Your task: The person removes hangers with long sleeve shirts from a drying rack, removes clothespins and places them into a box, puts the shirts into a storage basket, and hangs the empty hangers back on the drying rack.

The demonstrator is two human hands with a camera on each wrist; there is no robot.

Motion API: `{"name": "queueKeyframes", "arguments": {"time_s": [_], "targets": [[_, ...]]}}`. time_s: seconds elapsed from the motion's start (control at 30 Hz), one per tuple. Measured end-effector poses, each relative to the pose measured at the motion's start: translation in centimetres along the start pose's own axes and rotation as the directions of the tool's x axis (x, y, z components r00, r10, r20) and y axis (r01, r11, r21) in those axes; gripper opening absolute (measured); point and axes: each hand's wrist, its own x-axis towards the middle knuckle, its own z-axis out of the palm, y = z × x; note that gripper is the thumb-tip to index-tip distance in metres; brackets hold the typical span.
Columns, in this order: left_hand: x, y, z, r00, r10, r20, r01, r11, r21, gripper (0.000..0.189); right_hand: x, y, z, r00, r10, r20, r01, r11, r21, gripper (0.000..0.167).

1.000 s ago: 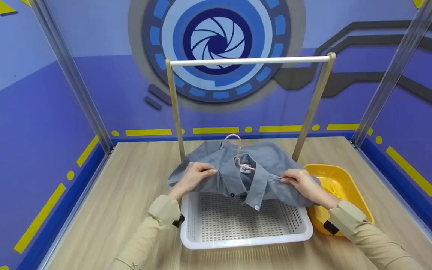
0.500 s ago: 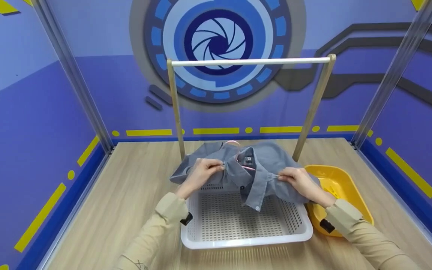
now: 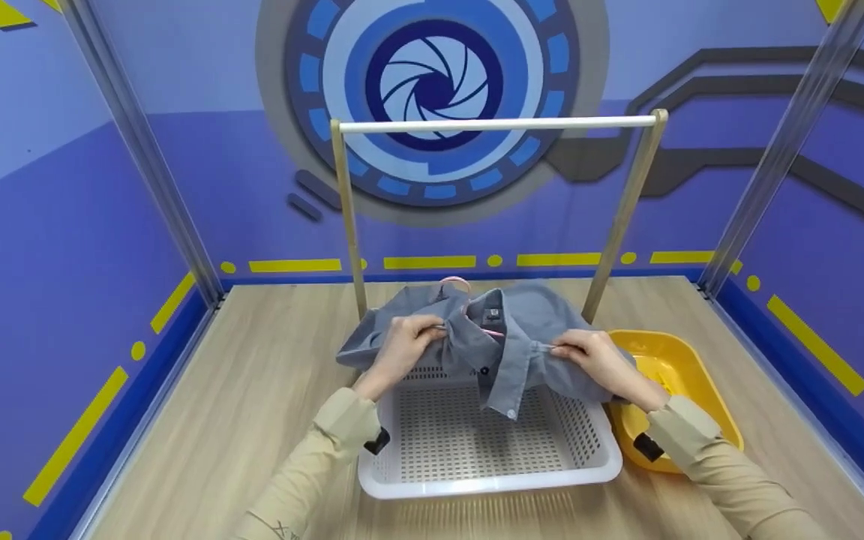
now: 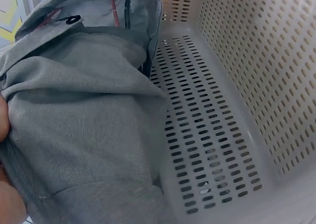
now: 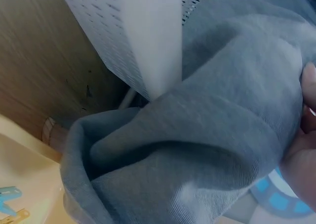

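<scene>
A grey-blue button shirt [image 3: 544,311] lies draped across the back part of a white perforated basket [image 3: 492,487]. Through its collar opening passes a pink hanger [image 3: 454,282], its hook standing up behind the collar. My left hand [image 3: 402,349] pinches the shirt at the left of the collar. On the other side, my right hand [image 3: 603,364] pinches the cloth at the right shoulder. In the left wrist view the shirt [image 4: 84,110] hangs inside the basket's wall. Folds of the shirt [image 5: 197,130] pass over the basket rim in the right wrist view.
Behind the shirt stands a rack with wooden posts [image 3: 631,210] and a white top bar [image 3: 496,124]. A yellow tray [image 3: 702,375] holding yellow clips [image 3: 661,379] sits right of the basket; a blue clip [image 5: 7,199] also shows. Purple patterned walls enclose the wooden table [image 3: 252,420].
My left hand has moved right and slightly up, drawing the left side of the shirt inward. The hanger hook sits a little lower than a second ago. My right hand keeps its pinch.
</scene>
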Motion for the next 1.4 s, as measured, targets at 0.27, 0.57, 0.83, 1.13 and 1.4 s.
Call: {"name": "queueKeyframes", "arguments": {"time_s": [0.27, 0.57, 0.83, 1.13, 1.4], "targets": [[-0.1, -0.2, -0.1, 0.999, -0.021, -0.024, 0.021, 0.999, -0.032, 0.007, 0.2, -1.4, -0.7, 0.993, 0.118, -0.029, -0.119, 0.992, -0.048, 0.015], [0.2, -0.3, -0.2, 0.997, -0.031, -0.073, 0.03, 0.999, -0.01, 0.007, 1.2, -4.6, -0.1, 0.978, 0.083, -0.192, -0.096, 0.994, -0.06, 0.028], [0.6, 0.3, -0.3, 0.996, -0.052, -0.074, 0.049, 0.998, -0.046, 0.007, 1.7, -7.0, 1.0, 0.96, 0.084, -0.267, -0.128, 0.98, -0.152, 0.041], [1.0, 1.1, -0.4, 0.996, -0.008, -0.087, 0.006, 1.0, -0.028, 0.008, 2.2, -8.2, 2.7, 0.943, 0.087, -0.32, -0.195, 0.926, -0.322, 0.071], [1.0, 1.7, -0.4, 0.996, 0.027, -0.09, -0.028, 1.0, -0.014, 0.008, 2.4, -7.6, 3.3, 0.919, 0.105, -0.38, -0.285, 0.843, -0.457, 0.058]]}}
